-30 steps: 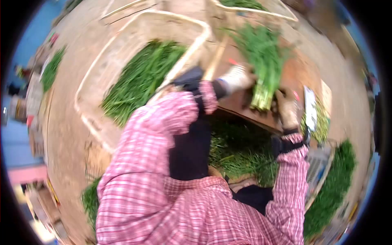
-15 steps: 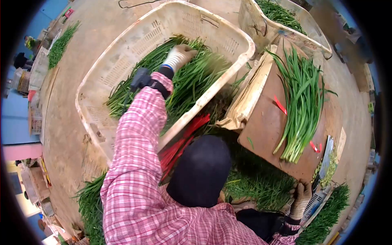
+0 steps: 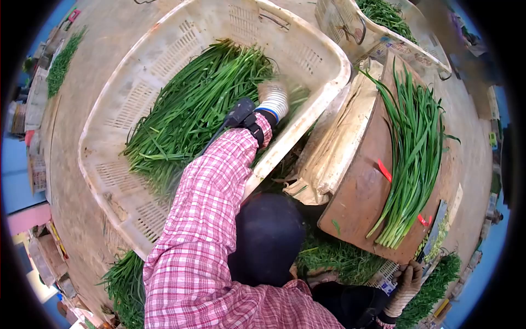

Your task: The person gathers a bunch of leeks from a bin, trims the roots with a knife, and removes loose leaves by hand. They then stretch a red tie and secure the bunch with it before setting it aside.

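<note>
My left hand [image 3: 272,94], in a pale knit glove, is inside the big white plastic basket [image 3: 137,60], near its right wall. It is smeared by motion and its fingers do not show clearly. Beside it lies a heap of long green garlic chives [image 3: 197,98]. My right hand [image 3: 410,274], also gloved, is at the lower corner of a brown board [image 3: 350,214]; its fingers are loosely bent, with nothing visible in them. A bunch of chives [image 3: 413,159] lies on this board, stem ends toward me, with red ties [image 3: 385,170] beside it.
A second white crate [image 3: 342,24] with greens stands at the upper right. Folded tan cardboard [image 3: 339,142] lies between basket and board. A narrow metal strip [image 3: 435,227] is at the board's right edge. Loose greens [image 3: 339,257] cover the ground below; more greens [image 3: 126,290] lie lower left.
My left hand has moved right, from over the middle of the heap toward the basket's right wall. My right hand stays by the board's lower corner. The whole view has shifted slightly.
</note>
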Demonstrator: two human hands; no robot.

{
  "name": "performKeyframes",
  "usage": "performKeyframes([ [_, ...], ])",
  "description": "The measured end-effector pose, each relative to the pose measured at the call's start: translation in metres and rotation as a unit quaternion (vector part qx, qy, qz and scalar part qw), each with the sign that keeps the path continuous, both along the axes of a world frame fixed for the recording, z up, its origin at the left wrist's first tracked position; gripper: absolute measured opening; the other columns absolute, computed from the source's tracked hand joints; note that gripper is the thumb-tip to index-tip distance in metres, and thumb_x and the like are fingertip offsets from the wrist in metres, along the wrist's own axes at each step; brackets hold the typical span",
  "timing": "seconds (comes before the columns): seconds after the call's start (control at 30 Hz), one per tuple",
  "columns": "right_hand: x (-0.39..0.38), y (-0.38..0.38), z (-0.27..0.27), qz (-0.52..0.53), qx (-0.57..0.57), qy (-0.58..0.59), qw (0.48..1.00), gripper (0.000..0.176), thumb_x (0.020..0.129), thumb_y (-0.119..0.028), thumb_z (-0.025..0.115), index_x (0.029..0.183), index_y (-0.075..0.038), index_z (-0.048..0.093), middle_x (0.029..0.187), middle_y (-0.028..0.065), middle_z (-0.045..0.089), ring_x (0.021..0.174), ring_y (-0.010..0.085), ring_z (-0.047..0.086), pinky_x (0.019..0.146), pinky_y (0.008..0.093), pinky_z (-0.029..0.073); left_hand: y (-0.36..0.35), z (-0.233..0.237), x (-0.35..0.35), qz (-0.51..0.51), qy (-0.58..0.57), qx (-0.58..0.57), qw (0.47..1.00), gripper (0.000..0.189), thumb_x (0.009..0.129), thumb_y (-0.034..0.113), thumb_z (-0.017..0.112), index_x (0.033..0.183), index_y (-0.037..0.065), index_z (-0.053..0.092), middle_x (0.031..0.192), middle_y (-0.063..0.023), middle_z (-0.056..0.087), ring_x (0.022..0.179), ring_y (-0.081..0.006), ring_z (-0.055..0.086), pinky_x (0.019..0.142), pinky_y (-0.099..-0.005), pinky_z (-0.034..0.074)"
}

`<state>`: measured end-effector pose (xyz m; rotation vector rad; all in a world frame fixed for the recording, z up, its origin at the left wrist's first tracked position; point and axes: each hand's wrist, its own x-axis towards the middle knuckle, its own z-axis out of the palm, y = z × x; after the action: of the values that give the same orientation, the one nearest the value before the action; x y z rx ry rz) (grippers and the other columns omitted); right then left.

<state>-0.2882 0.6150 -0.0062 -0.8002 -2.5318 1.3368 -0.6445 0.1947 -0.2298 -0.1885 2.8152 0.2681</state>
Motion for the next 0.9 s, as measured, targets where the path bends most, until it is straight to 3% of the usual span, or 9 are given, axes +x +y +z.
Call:
performKeyframes([
  [0.17,-0.013,-0.053,0.034,-0.010,0.032,0.068,0.997,0.021,0.097,-0.018,0.053,0.108,-0.001,0.056,0.077,0.0035,0.057,0.057,0.0075,0.050,0.050,0.0197,0.039,-0.046,0.023,0.008,0.029,0.036,0.204,0.978,0.084,0.058,0.040,0.083,0.125,-0.003,0.055,0.117,-0.0198,0.065,0.108,-0.0304,0.063,0.093,-0.0363,0.050],
  [0.27,-0.025,-0.088,0.043,0.100,0.001,0.046,0.994,0.018,0.093,-0.004,0.049,0.108,0.001,0.058,0.080,0.0083,0.060,0.059,0.0109,0.054,0.050,0.0218,0.042,-0.084,0.018,0.016,0.056,0.077,0.456,0.885,0.075,0.058,0.028,0.090,0.119,-0.004,0.059,0.110,-0.0135,0.068,0.096,-0.0203,0.064,0.087,-0.0307,0.050],
  [0.3,-0.033,-0.106,0.047,0.101,-0.001,0.051,0.994,0.018,0.093,-0.004,0.049,0.108,0.001,0.058,0.080,0.0083,0.060,0.059,0.0109,0.054,0.050,0.0218,0.042,-0.082,0.052,0.035,0.081,0.145,0.367,0.916,0.072,0.061,0.025,0.089,0.119,-0.004,0.059,0.108,-0.0126,0.069,0.093,-0.0192,0.064,0.087,-0.0309,0.050],
  [0.37,-0.056,-0.155,0.057,0.175,-0.078,-0.062,0.980,0.025,0.089,-0.001,0.053,0.113,0.004,0.057,0.096,0.0110,0.064,0.076,0.0140,0.062,0.067,0.0244,0.050,-0.107,0.035,0.040,0.060,0.163,0.442,0.880,0.072,0.063,0.028,0.088,0.120,-0.003,0.058,0.108,-0.0116,0.068,0.094,-0.0179,0.063,0.088,-0.0308,0.050],
  [0.47,-0.098,-0.219,0.046,0.308,-0.111,0.004,0.945,0.037,0.087,0.003,0.058,0.124,0.006,0.051,0.111,0.0154,0.063,0.098,0.0190,0.063,0.082,0.0281,0.051,-0.111,0.085,0.085,0.103,0.264,0.434,0.855,0.068,0.065,0.028,0.088,0.120,-0.001,0.058,0.106,-0.0090,0.068,0.093,-0.0160,0.062,0.088,-0.0306,0.050],
  [0.57,-0.150,-0.286,0.010,0.349,-0.214,0.042,0.912,0.052,0.087,-0.001,0.062,0.134,0.006,0.043,0.126,0.0195,0.056,0.119,0.0252,0.054,0.094,0.0333,0.049,-0.132,0.076,0.097,0.111,0.244,0.449,0.852,0.080,0.061,0.031,0.090,0.123,-0.006,0.054,0.109,-0.0144,0.068,0.100,-0.0206,0.063,0.091,-0.0320,0.049],
  [0.7,-0.200,-0.341,-0.046,0.331,-0.186,0.027,0.925,0.080,0.076,-0.011,0.076,0.140,0.008,0.032,0.134,0.0264,0.049,0.126,0.0297,0.048,0.101,0.0360,0.045,-0.133,0.090,0.117,0.094,0.249,0.549,0.792,0.061,0.066,0.024,0.087,0.116,-0.001,0.060,0.099,-0.0093,0.070,0.087,-0.0142,0.064,0.083,-0.0294,0.052],
  [0.8,-0.227,-0.362,-0.073,0.351,-0.252,0.003,0.902,0.085,0.077,-0.012,0.076,0.143,0.010,0.026,0.141,0.0249,0.041,0.130,0.0307,0.043,0.104,0.0351,0.040,-0.133,0.091,0.131,0.085,0.291,0.535,0.789,0.048,0.070,0.020,0.084,0.109,0.001,0.063,0.094,-0.0053,0.070,0.083,-0.0103,0.062,0.080,-0.0277,0.052],
  [0.9,-0.251,-0.375,-0.078,0.364,-0.184,-0.038,0.912,0.094,0.072,-0.014,0.081,0.142,0.011,0.025,0.139,0.0260,0.042,0.128,0.0298,0.044,0.104,0.0339,0.040,-0.132,0.095,0.143,0.084,0.291,0.527,0.794,0.047,0.072,0.017,0.083,0.111,0.002,0.063,0.098,-0.0031,0.069,0.086,-0.0083,0.060,0.080,-0.0266,0.051],
])
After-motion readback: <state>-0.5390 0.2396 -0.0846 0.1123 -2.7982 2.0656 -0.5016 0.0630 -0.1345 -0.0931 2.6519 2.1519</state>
